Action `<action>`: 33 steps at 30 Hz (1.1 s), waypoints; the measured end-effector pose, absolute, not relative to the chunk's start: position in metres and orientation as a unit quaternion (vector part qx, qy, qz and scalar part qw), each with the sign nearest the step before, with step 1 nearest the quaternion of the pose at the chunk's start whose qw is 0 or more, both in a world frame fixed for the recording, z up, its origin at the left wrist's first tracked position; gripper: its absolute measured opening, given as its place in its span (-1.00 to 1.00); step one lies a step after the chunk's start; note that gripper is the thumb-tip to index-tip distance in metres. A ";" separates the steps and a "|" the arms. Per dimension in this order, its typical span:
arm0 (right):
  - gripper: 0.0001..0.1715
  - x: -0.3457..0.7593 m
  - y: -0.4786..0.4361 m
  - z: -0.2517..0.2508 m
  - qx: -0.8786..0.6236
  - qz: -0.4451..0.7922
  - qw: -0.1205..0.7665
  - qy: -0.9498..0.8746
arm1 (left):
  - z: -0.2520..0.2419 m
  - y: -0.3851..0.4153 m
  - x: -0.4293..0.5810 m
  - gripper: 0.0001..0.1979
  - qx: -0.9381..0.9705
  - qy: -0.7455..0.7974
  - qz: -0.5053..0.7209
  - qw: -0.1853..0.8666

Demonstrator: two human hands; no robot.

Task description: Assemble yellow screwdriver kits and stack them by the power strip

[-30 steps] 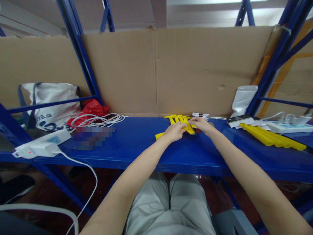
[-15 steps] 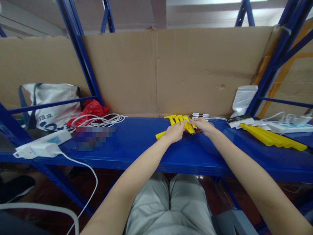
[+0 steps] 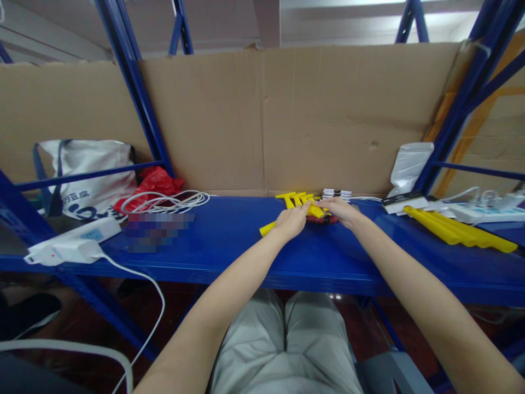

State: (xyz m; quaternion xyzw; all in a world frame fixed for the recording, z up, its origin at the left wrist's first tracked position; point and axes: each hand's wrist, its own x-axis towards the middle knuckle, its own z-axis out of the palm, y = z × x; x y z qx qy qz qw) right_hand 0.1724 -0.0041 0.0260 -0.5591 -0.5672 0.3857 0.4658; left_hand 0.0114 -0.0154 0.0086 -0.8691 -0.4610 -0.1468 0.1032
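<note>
My left hand (image 3: 292,220) is closed around the handle of a yellow scraper (image 3: 315,210), whose handle end sticks out at the lower left. At the scraper's wide head, my right hand (image 3: 339,210) has its fingers pinched together against the yellow edge; a blade cannot be made out there. Just behind lie several more yellow scraper heads (image 3: 290,200) in a row. Under the held tool is a dark red object (image 3: 322,219), mostly hidden by the hands. White packs with dark bands (image 3: 336,193) lie behind my right hand.
Yellow handles (image 3: 455,230) lie in a row at the right, beside a small black-and-white box (image 3: 404,202) and a power strip (image 3: 484,212). On the left are another power strip (image 3: 76,243), coiled white cable (image 3: 172,202), a red bag (image 3: 158,183) and a cloth bag (image 3: 92,169). Cardboard (image 3: 328,120) backs the blue shelf (image 3: 229,241).
The scraper's head has tilted between my hands, so its blade edge no longer shows and more of the dark red object does. Both hands have barely moved.
</note>
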 end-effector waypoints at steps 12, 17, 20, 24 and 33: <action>-0.80 0.173 -0.008 0.028 -0.545 0.387 0.439 -0.600 | 0.008 -0.015 0.012 -0.44 -0.862 -0.478 -0.137 0.100; -0.79 0.168 -0.008 0.026 -0.557 0.375 0.442 -0.595 | 0.009 -0.016 0.013 -0.45 -0.859 -0.484 -0.142 0.090; -0.79 0.172 -0.005 0.027 -0.566 0.347 0.434 -0.609 | 0.010 -0.017 0.014 -0.46 -0.858 -0.484 -0.152 0.081; -0.76 0.199 0.002 0.028 -0.635 0.182 0.423 -0.620 | 0.011 -0.016 0.013 -0.47 -0.857 -0.480 -0.177 0.059; -0.54 0.274 0.016 0.007 -0.827 0.026 0.164 -0.537 | 0.022 0.005 -0.008 -0.56 -0.777 -0.483 -0.399 -0.055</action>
